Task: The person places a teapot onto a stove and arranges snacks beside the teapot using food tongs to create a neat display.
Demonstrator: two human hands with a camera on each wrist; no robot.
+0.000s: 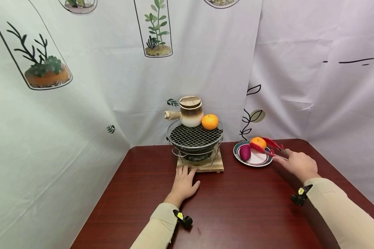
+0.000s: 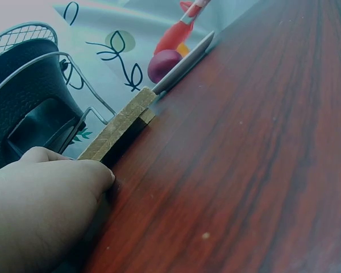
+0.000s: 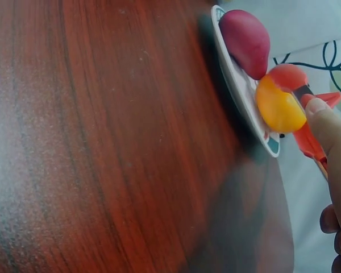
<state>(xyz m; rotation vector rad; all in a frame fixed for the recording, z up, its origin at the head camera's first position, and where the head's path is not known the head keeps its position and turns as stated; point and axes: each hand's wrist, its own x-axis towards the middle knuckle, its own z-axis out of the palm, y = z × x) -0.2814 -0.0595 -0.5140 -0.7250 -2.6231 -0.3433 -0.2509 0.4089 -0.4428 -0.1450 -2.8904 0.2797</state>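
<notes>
Red-brown table (image 1: 243,204) — printed backdrop (image 1: 212,69) — tongs (image 1: 270,143)

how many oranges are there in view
2: one orange on the wire mesh, beside the pot; another orange at the plate, between the red tips of the tongs in the right hand. The lidded pot's inside is hidden.

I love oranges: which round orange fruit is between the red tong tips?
The round orange fruit on the green-rimmed white plate; the other sits on the round metal grill.
</notes>
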